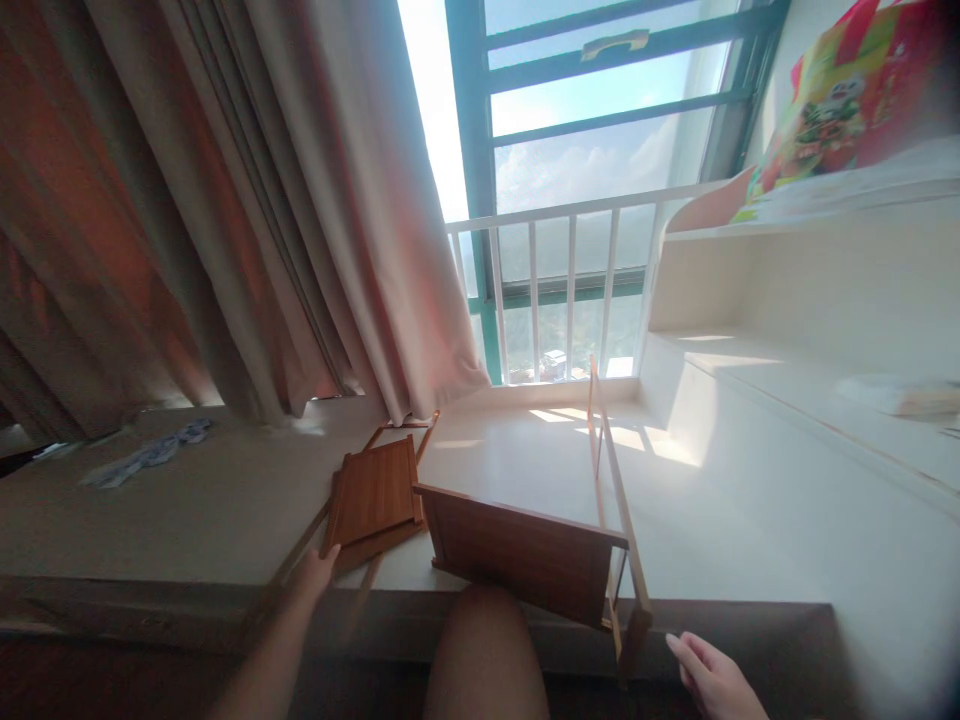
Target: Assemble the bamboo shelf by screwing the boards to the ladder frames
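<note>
My left hand (319, 572) grips the near left corner of a brown wooden panel (375, 490), its thumb over the edge. The panel lies tilted over other wooden pieces and thin slats on the white ledge. To its right a longer brown wooden board (525, 550) stands on edge, joined at its right end to a light wooden frame (626, 490). My knee (486, 640) is against or just below that board's lower edge. Just right of the frame's near end, apart from it, my right hand (709, 672) is closed with its fingers pressed together; anything inside is hidden.
A white ledge (510, 450) runs below the window railing (574, 290). Long curtains (300, 200) hang at the left, with a crumpled patterned cloth (154, 453) below. A colourful bag (847, 110) sits on a white shelf at the upper right.
</note>
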Available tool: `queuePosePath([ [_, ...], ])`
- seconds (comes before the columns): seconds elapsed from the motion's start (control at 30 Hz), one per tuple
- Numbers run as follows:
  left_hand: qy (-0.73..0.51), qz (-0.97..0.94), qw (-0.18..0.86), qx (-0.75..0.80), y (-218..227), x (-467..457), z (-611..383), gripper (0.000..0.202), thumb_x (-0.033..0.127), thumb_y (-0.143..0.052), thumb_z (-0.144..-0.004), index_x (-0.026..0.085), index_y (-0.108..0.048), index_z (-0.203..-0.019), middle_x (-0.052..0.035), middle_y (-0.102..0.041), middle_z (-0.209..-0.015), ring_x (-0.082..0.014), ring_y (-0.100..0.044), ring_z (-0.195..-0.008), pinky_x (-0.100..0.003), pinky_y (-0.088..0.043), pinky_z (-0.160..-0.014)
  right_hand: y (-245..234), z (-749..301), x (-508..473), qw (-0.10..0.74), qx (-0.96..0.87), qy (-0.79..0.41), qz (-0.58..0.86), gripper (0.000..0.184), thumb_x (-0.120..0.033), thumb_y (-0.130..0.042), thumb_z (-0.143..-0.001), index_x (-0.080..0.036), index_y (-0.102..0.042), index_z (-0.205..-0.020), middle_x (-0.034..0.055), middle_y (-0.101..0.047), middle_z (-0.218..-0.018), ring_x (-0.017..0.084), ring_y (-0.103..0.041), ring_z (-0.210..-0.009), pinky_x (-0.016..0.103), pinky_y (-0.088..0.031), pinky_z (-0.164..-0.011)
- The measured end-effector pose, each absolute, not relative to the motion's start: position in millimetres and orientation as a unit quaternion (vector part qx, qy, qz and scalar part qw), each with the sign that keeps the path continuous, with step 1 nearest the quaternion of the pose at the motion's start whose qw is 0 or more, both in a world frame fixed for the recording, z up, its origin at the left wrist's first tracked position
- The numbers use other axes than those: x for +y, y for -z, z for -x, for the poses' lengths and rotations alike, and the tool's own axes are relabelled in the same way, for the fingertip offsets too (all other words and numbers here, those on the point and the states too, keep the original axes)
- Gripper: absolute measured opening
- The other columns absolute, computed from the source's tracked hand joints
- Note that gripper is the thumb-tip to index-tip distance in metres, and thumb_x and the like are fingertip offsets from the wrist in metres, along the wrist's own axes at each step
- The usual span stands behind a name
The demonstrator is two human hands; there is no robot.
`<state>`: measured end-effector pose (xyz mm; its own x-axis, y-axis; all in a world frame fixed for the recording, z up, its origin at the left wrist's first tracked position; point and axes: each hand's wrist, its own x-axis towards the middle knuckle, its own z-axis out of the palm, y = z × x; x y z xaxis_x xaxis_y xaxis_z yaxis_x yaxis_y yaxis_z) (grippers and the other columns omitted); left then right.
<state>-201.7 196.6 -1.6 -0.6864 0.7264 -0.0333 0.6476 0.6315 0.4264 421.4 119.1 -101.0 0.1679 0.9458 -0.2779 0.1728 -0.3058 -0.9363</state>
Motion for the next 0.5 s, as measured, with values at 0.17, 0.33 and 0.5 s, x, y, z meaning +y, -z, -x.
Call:
queuePosePath([
  [0.17, -0.174, -0.376, 0.126, 0.901, 2, 202, 207, 0.039, 0.037, -0.062, -0.096, 0.016, -0.059, -0.128, -0.0105, -0.062, -0.127, -0.0231, -0.064, -0.108, -0.045, -0.057, -0.091, 99, -419, 120, 0.373, -0.464, -0.457, 0.661, 0.049, -0.07, -0.052, -0.073, -0.024, -0.039, -0.06, -0.0032, -0.038, -0.055, 0.015, -0.038, -0.057, 0.029, -0.035, -0.059],
  [0.33, -0.16, -0.369, 0.151, 0.903, 0, 203, 218, 0.037, 0.036, -0.063, -0.096, 0.016, -0.06, -0.126, -0.0098, -0.063, -0.124, -0.0225, -0.065, -0.107, -0.043, -0.057, -0.089, 100, -416, 120, 0.347, -0.487, -0.459, 0.658, 0.048, -0.069, -0.05, -0.075, -0.023, -0.04, -0.064, -0.0031, -0.038, -0.059, 0.016, -0.038, -0.06, 0.028, -0.035, -0.059],
  [0.5, -0.205, -0.379, 0.126, 0.894, -12, 198, 225, 0.038, 0.037, -0.063, -0.095, 0.017, -0.06, -0.127, -0.0099, -0.063, -0.125, -0.0228, -0.064, -0.107, -0.043, -0.057, -0.089, 100, -413, 122, 0.36, -0.499, -0.428, 0.662, 0.048, -0.068, -0.05, -0.076, -0.023, -0.038, -0.063, -0.0025, -0.038, -0.061, 0.016, -0.038, -0.063, 0.028, -0.036, -0.06],
])
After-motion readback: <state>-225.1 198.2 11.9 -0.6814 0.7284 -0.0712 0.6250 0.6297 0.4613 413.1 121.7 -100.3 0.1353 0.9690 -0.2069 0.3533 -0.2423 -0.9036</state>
